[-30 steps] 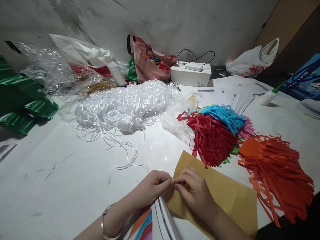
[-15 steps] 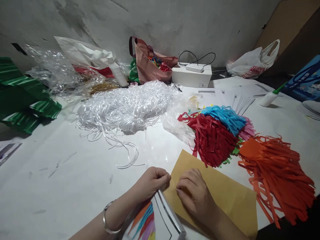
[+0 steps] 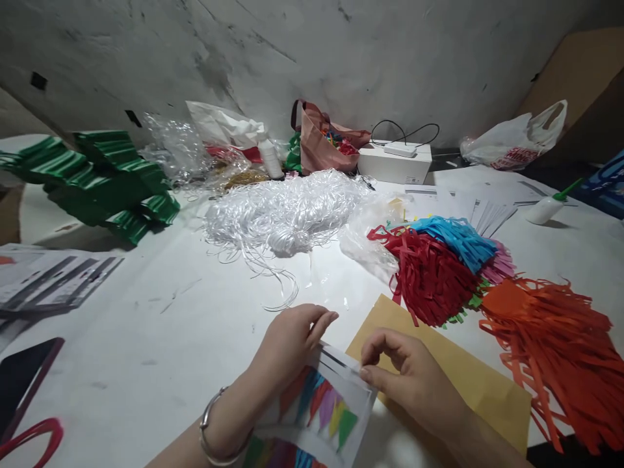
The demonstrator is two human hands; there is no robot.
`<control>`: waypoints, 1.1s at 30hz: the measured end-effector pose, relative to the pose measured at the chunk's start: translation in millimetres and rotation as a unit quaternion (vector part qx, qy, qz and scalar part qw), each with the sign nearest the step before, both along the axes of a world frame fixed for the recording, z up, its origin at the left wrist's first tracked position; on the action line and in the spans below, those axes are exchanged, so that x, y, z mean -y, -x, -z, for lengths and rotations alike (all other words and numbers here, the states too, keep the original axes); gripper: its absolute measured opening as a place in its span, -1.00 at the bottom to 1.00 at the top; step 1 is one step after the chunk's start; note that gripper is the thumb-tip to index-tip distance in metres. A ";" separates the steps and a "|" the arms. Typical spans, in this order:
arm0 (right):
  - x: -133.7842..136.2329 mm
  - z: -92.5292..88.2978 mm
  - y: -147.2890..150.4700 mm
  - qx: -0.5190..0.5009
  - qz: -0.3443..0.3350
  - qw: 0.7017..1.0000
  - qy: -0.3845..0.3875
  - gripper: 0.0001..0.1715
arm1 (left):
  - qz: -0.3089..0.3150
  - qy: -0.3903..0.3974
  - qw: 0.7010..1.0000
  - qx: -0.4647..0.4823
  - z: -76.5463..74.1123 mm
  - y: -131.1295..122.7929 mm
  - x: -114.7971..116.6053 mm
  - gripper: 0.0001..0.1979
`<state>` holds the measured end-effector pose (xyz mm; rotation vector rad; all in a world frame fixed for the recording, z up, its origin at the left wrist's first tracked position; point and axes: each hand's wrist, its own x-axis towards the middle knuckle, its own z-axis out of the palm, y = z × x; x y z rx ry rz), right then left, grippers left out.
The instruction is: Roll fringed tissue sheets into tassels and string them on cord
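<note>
A white printed sheet (image 3: 336, 448) with rows of coloured pennants lies low in the middle, tilted and a little blurred. My left hand (image 3: 297, 335), with a silver bangle on the wrist, bends over its upper left edge, fingers closed on it. At the sheet's upper right corner, the thumb and forefinger of my right hand (image 3: 409, 374) are pinched together on the edge. Under my right hand and forearm lies a tan paper envelope (image 3: 468, 364), partly covered by them.
Fringed orange paper (image 3: 556, 344), red fringe (image 3: 433, 279) and blue fringe (image 3: 458, 237) lie to the right. White ribbon (image 3: 292, 208) is heaped behind. Green stacks (image 3: 107, 182) and a dark phone-like slab (image 3: 24, 383) are left; a glue bottle (image 3: 546, 208) stands far right.
The view has turned left. The printed sheet now faces me more, showing more pennants. My right hand has come to the sheet's corner from above the envelope.
</note>
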<state>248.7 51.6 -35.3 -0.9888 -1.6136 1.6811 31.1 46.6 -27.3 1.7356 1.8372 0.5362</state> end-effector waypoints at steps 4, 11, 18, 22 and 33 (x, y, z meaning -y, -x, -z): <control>3.9 -3.5 17.8 0.033 -0.029 0.999 -0.028 -0.94 | 0.013 -0.043 0.997 -0.067 -9.2 -9.6 15.5 -0.58; 18.1 4.6 26.8 0.064 -0.018 0.996 -0.065 -0.91 | 0.013 -0.049 0.992 -0.116 -10.0 -9.5 30.2 -0.58; 27.8 11.2 33.0 0.118 0.031 0.981 -0.152 -0.87 | 0.021 -0.051 0.992 -0.115 -9.9 -12.7 35.4 -0.62; 34.0 25.1 33.8 0.105 0.067 0.969 -0.215 -0.92 | 0.015 -0.044 0.992 -0.119 -9.4 -11.2 35.6 -0.63; 55.9 53.8 4.0 0.075 0.091 0.958 -0.261 -0.85 | 0.025 -0.053 0.998 0.003 -13.6 -1.8 43.7 -0.72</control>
